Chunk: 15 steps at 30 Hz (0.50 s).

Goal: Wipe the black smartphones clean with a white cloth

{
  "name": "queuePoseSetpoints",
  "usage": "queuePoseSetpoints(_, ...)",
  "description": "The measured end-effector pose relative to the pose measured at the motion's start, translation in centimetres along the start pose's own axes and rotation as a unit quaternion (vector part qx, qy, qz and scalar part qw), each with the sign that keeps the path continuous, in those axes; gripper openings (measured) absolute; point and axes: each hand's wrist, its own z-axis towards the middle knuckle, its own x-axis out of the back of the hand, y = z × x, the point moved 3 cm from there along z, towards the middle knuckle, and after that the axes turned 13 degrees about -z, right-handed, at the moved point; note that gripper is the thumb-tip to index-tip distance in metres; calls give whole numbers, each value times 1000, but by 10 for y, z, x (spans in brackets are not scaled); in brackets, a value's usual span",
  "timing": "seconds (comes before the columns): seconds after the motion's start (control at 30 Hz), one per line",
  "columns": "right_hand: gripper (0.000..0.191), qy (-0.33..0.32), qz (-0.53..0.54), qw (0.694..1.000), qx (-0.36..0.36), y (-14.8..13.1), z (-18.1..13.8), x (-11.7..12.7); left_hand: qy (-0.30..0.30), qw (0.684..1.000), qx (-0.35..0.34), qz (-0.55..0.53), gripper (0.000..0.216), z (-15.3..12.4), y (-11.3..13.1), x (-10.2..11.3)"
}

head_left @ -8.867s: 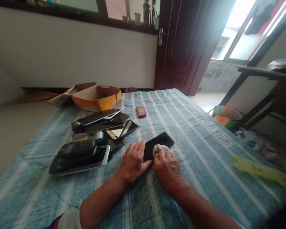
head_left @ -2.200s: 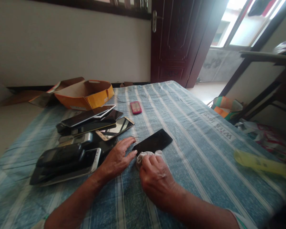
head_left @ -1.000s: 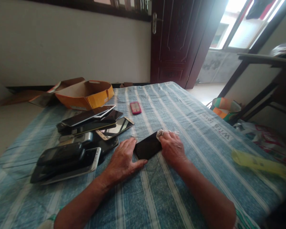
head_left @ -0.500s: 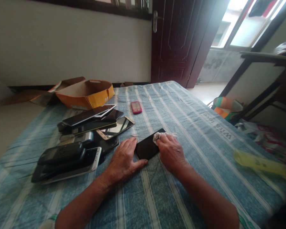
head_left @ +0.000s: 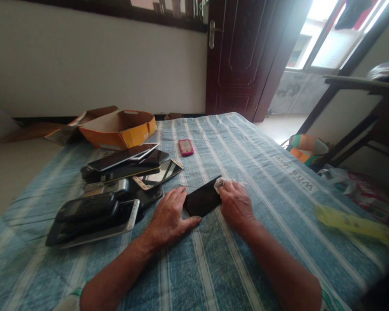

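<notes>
Pile of phones (head_left: 84, 207) at left, set apart, probably to leave working room. Left hand (head_left: 168, 218) next: thumb and fingers part-spread, spanning the left end of a black phone (head_left: 201, 201) lying flat on the striped cloth (head_left: 272, 216), apparently to stop it sliding. Right hand (head_left: 237, 205): fingers curled closed, pinching a white wad (head_left: 218, 185) on the phone's right end. Two seconds ago the wad sat at its near edge, left hand looser.
</notes>
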Motion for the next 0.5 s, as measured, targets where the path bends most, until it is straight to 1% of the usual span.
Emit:
queuePoseSetpoints(0.17, 22, 53, 7, 995, 86, -26, -7, -1, 16, 1000, -6, -12, 59, 0, -3, -2)
queuePoseSetpoints(0.27, 23, 60, 20, 991, 114, -32, -7, -2, 12, 1000, 5, -15, 57, 2, -1, -2)
queuePoseSetpoints(0.33, 21, 46, 27, 994, 98, -25, -3, -3, 5, 1000, 17, -17, 58, 3, 1, -1)
queuePoseSetpoints(0.43, 21, 24, 39, 999, 30, -4, 4, -6, 8, 999, 34, -18, 58, 4, 5, 0)
queuePoseSetpoints(0.5, 25, 20, 57, 998, -8, 9, 7, -7, 19, 999, 41, -23, 59, 4, 6, 0)
